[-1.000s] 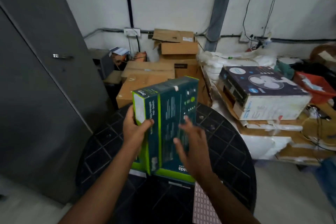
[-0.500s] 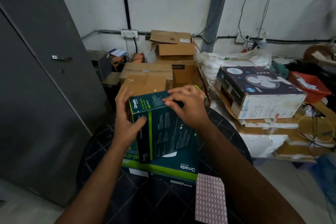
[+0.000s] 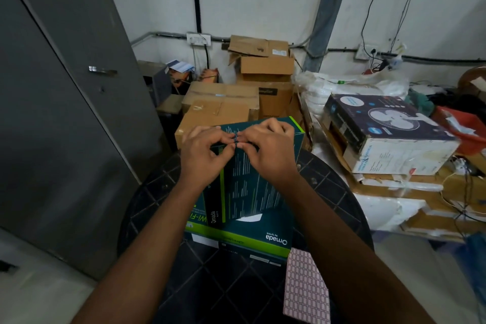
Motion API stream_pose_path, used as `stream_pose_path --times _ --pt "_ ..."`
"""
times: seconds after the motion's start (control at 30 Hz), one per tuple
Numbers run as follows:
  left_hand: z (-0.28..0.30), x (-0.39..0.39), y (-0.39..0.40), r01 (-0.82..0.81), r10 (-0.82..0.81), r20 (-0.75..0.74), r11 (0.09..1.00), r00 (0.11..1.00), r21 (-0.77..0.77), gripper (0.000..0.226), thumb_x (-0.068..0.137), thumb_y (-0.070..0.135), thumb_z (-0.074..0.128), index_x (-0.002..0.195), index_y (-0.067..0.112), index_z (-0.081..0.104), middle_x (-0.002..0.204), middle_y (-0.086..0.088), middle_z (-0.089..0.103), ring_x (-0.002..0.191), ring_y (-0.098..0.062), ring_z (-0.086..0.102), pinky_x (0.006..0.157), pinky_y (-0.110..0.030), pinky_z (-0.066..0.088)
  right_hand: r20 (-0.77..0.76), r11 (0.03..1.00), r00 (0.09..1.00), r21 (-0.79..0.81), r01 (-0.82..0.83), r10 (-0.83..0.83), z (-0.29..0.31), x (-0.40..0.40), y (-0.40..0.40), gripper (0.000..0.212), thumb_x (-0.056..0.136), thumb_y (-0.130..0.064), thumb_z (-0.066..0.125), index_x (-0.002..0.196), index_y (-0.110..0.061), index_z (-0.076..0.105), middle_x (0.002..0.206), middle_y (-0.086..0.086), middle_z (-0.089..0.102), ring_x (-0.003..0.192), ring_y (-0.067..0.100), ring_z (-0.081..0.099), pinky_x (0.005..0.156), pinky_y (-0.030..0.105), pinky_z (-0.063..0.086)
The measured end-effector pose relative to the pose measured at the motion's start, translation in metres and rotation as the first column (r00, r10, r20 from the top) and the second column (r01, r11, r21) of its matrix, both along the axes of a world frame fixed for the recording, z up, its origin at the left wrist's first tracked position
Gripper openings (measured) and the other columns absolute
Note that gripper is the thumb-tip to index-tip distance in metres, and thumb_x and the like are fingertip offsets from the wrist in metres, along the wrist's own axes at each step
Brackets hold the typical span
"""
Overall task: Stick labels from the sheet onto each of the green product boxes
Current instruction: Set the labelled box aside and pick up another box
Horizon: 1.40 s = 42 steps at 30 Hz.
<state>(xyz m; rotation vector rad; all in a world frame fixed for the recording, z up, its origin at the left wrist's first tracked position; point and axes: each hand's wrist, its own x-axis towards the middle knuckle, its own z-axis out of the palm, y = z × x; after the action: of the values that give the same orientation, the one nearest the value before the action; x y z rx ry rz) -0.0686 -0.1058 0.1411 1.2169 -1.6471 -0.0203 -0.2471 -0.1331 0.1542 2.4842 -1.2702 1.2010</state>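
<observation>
A dark green product box (image 3: pixel 252 187) stands tilted on top of a second green box (image 3: pixel 244 239) that lies flat on the round black table (image 3: pixel 200 284). My left hand (image 3: pixel 202 155) and my right hand (image 3: pixel 271 150) meet above the upper box's far end. Their fingertips pinch something small between them, a label as far as I can tell. The label sheet (image 3: pixel 306 287), pinkish with a grid of small labels, lies on the table at the near right.
A grey metal cabinet (image 3: pixel 65 113) stands close on the left. Brown cartons (image 3: pixel 221 105) are stacked behind the table. A fan box (image 3: pixel 386 134) rests on cluttered cardboard at the right, with cables and white bags behind it.
The upper box went from held upright in the air to resting tilted on the lower box. Both hands left its sides and came together at its far end, pinching.
</observation>
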Motion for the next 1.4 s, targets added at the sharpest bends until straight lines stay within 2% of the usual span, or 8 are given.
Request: stream_pose_path --times 0.2,0.4,0.8,0.93,1.0,1.17,1.27,1.4 --pt "-0.001 0.041 0.0 0.243 -0.212 -0.198 0.959 0.957 0.149 0.03 0.077 0.014 0.085 0.103 0.026 0.076 0.123 0.005 0.069 0.124 -0.016 0.061 0.112 -0.016 0.032 -0.072 0.989 0.997 0.144 0.022 -0.012 0.012 -0.049 -0.023 0.047 0.081 -0.063 0.065 0.125 -0.047 0.064 0.134 -0.023 0.061 0.124 0.014 0.047 0.112 0.049 0.024" --pt "-0.009 0.049 0.0 0.313 -0.231 -0.447 0.942 0.864 0.118 0.019 0.078 0.002 0.08 0.089 0.016 0.075 0.11 -0.004 0.073 0.123 -0.019 0.063 0.108 -0.047 0.048 0.218 0.944 0.969 0.28 -0.174 0.113 0.001 -0.061 -0.038 0.029 0.084 -0.014 0.078 0.112 -0.02 0.076 0.119 -0.01 0.07 0.119 0.021 0.052 0.099 0.005 0.031" --pt "-0.022 0.041 0.016 0.409 -0.208 -0.692 0.902 0.691 0.138 0.046 0.081 -0.013 0.069 0.096 0.029 0.079 0.136 0.009 0.061 0.135 -0.012 0.052 0.107 -0.033 0.048 0.468 0.931 0.88 0.285 -0.229 0.073 -0.006 -0.088 -0.04 0.02 0.08 -0.006 0.082 0.1 -0.007 0.078 0.107 0.004 0.076 0.109 0.014 0.069 0.102 0.034 0.052" --pt "-0.026 0.034 0.025 0.436 -0.121 -0.88 0.894 0.459 0.104 0.048 0.09 -0.002 0.061 0.13 0.026 0.058 0.131 0.016 0.063 0.126 -0.006 0.055 0.101 -0.031 0.045 0.842 0.791 0.505 0.435 -0.429 -0.189 -0.007 -0.093 -0.023 0.02 0.091 -0.003 0.067 0.11 -0.006 0.07 0.113 0.0 0.073 0.11 0.012 0.069 0.09 0.026 0.056" --pt "-0.03 0.031 0.03 0.453 0.043 -0.967 0.878 0.252 0.157 0.042 0.098 0.022 0.056 0.136 0.04 0.051 0.113 0.009 0.061 0.104 -0.013 0.055 0.091 -0.036 0.041 0.794 0.767 0.515 0.538 -0.349 -0.323 -0.011 -0.095 -0.02 0.029 0.097 -0.022 0.064 0.125 -0.017 0.063 0.114 -0.002 0.07 0.105 0.017 0.068 0.083 0.03 0.054" --pt "-0.029 0.022 0.03 0.539 0.453 -0.788 0.575 0.416 0.615 0.039 0.099 0.06 0.042 0.123 0.034 0.057 0.133 -0.013 0.053 0.124 -0.033 0.05 0.109 -0.051 0.036 0.537 0.32 0.661 0.843 -0.432 -0.524 -0.013 -0.092 -0.015 0.056 0.094 -0.077 0.027 0.115 -0.038 0.061 0.113 0.01 0.063 0.097 0.028 0.062 0.087 0.044 0.053" --pt "-0.028 0.019 0.023 0.535 0.481 -0.782 0.572 0.396 0.622 0.052 0.097 0.064 0.043 0.129 0.025 0.055 0.128 -0.016 0.057 0.115 -0.035 0.054 0.108 -0.053 0.038 0.541 0.288 0.659 0.84 -0.46 -0.523 -0.01 -0.09 -0.01 0.053 0.096 -0.075 0.023 0.101 -0.036 0.058 0.111 0.01 0.06 0.108 0.035 0.06 0.1 0.053 0.051" --pt "-0.027 0.02 0.021 0.549 0.49 -0.801 0.587 0.345 0.595 0.056 0.096 0.068 0.04 0.124 0.023 0.06 0.116 -0.013 0.06 0.113 -0.037 0.054 0.104 -0.058 0.037 0.638 0.263 0.567 0.752 -0.605 -0.52 -0.02 -0.105 -0.01 0.071 0.092 -0.078 0.028 0.128 -0.026 0.061 0.121 0.01 0.066 0.115 0.032 0.063 0.091 0.05 0.057"
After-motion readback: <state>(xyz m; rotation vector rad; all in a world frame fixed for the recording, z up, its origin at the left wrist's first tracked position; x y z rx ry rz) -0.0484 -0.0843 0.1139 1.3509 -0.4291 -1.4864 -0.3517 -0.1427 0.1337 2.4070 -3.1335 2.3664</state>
